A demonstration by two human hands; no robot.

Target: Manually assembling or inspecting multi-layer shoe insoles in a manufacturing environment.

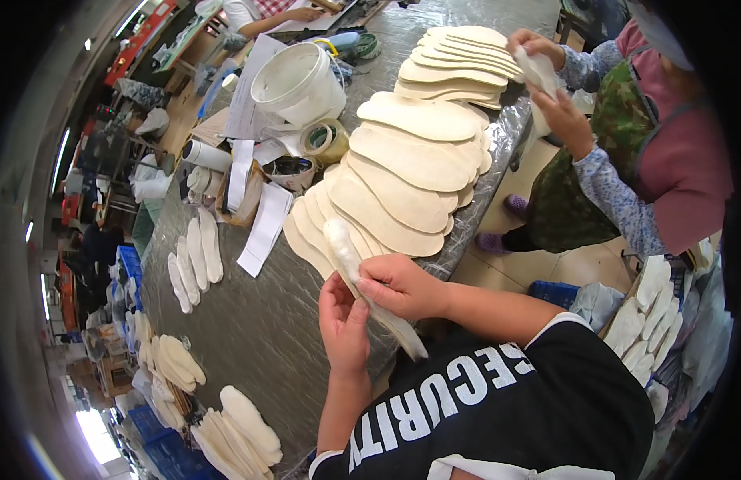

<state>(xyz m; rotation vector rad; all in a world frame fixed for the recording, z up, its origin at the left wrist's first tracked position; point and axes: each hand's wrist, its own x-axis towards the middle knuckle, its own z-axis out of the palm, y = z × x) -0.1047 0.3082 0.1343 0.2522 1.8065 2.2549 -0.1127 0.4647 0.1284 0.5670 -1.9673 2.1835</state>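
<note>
1. Both hands met over the near edge of the table (250, 336); the right hand (402, 286) was closed on a pale insole (345, 254), fingers curled over its middle, thumb hidden underneath.
2. Just beside it, the left hand (344, 324) stood with fingers loosely together and bent, their tips touching the insole's lower part from the person's left; whether it truly gripped, I could not tell.
3. That insole was held on edge above the table, its rounded end pointing away toward the fanned row of tan insoles (402, 172), its narrow end hanging down past the right hand toward the black shirt.
4. Judging by how thin it looked and how little effort the fingers seemed to use, it was probably light and flexible, soft on one fuzzy white face, not fragile and not slippery.
5. A hold near the middle, as the right hand had, would likely keep it from drooping; gripping an end would probably let it bend.
</note>
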